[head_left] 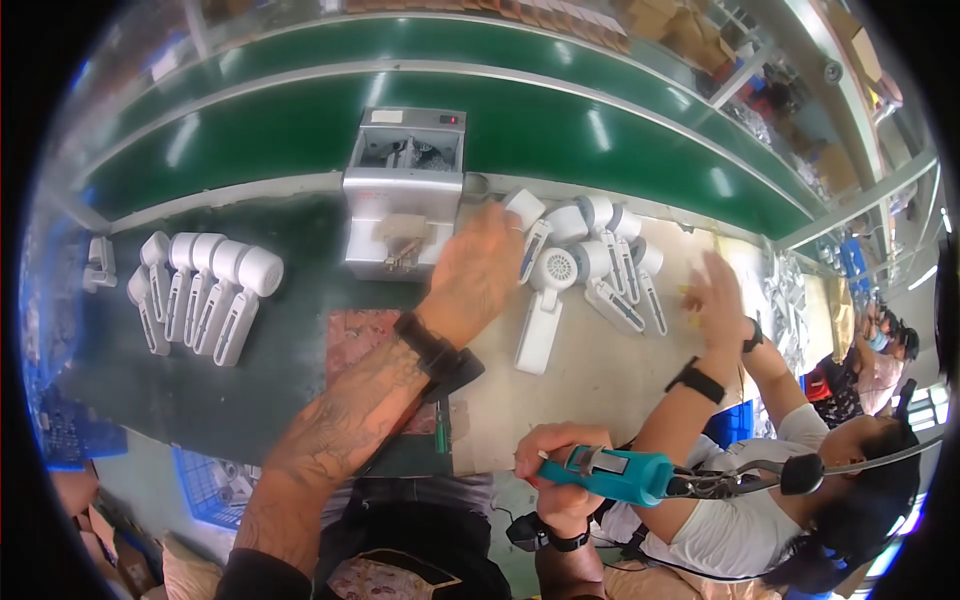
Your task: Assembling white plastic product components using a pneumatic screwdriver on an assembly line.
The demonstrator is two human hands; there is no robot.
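My left hand [478,262] reaches forward, beside a white hair dryer [524,207] at the left edge of a pile. Its fingers are blurred and partly hidden, so I cannot tell whether they grip that dryer. A teal electric screwdriver [612,474] lies in my right hand [565,478], near the table's front edge, fingers wrapped round it. Its cable end points right. Between the two hands, another white hair dryer [545,315] rests with its round grille facing up. Directly ahead stands a grey metal screw feeder [405,190] with small parts in its top tray.
Several white hair dryers [205,290] lie in a row at left on the dark mat. A green-handled screwdriver [441,425] lies near the front edge. A blue basket [205,490] stands below. At right, a co-worker's hands [718,300] are close to the pile.
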